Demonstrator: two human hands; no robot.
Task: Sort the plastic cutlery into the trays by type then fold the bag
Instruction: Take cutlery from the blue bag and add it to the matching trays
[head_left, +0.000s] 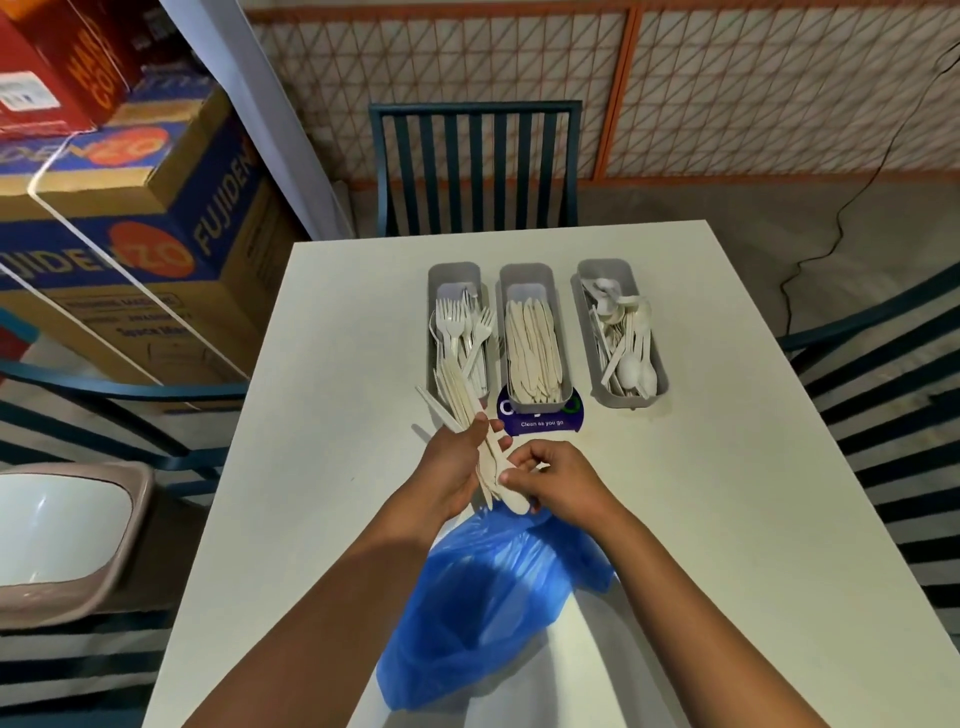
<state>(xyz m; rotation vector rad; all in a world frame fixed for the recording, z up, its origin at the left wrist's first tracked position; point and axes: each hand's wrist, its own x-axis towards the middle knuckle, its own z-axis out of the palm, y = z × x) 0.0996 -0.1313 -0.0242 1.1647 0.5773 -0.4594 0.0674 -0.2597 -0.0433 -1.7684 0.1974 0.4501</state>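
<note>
Three grey trays stand side by side on the white table (701, 493): the left tray (453, 273) holds forks, the middle tray (525, 274) holds knives, the right tray (605, 270) holds spoons. My left hand (457, 467) grips a bundle of cream plastic cutlery (457, 400) that fans out toward the fork tray. My right hand (550, 480) pinches the lower ends of that bundle. A crumpled blue plastic bag (483, 613) lies on the table just below both hands.
A purple sticker (543, 423) reading "Clean as you go" lies under the middle tray. Dark teal chairs stand at the far side (475, 166), the left (119, 410) and the right (883, 374). Cardboard boxes (130, 234) are stacked at the left, with a beige bin (67, 530) below them.
</note>
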